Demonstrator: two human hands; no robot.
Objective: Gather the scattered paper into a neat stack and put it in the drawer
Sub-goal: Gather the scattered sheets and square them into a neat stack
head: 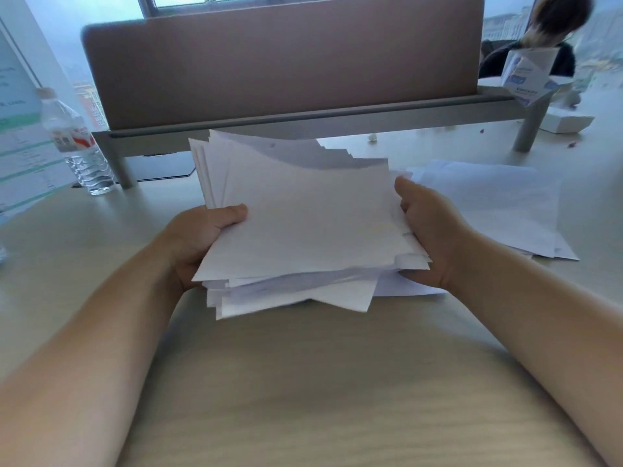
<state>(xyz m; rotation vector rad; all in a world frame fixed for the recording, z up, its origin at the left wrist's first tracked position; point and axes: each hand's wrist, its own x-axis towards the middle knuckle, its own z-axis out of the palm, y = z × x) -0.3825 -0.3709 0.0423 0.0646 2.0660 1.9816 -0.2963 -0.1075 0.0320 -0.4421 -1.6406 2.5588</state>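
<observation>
At the far left a clear plastic water bottle with a red-and-white label [79, 143] stands on the pale wood-grain worktop [303, 382], well clear of the work. Next comes the left hand [199, 241], its grip closed on the left edge of the thick, ragged bundle of white paper sheets [303, 224]: the thumb lies on top and the fingers are hidden beneath. The bundle is held between both hands, apparently lifted just off the worktop near its middle, with its long axis running away from the person toward the brown fabric desk divider [279, 65]. The sheets are fanned, with corners jutting out at the near and far ends, so the stack is not yet squared. The right hand [428, 230] clasps the opposite edge, thumb over, fingers under.

To the right of that hand, touching or just beside the bundle, a loose spread of white paper sheets [488, 207] lies flat on the worktop. These lie on the right hand's side, so it is the nearer one to collect them. No drawer is visible.
</observation>
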